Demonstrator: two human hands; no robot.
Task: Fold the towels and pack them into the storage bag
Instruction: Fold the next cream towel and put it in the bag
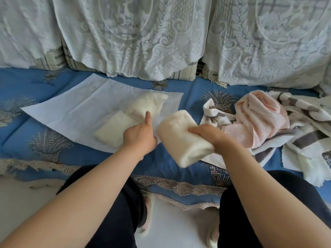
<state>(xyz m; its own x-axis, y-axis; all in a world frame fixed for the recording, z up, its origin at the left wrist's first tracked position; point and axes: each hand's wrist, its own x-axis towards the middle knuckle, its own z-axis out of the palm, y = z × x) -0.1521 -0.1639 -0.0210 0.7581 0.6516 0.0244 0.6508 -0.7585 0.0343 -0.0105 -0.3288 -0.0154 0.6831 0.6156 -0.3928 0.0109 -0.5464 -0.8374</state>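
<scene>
Folded cream towel: thick, fluffy, rolled bundle, gripped from right side by right hand, held just above blue sofa cover, near mouth of storage bag. Left hand pinches bag's near-right edge, thumb raised. Bag: white, translucent, flat, left of centre; two cream folded towels inside. Right: pink towel, striped towel, unfolded heap.

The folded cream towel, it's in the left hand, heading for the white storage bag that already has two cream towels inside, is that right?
Not quite: the head view shows the folded cream towel in the grip of the right hand, not the left. The left hand holds the mouth of the white storage bag. The two cream towels inside are right.
</scene>
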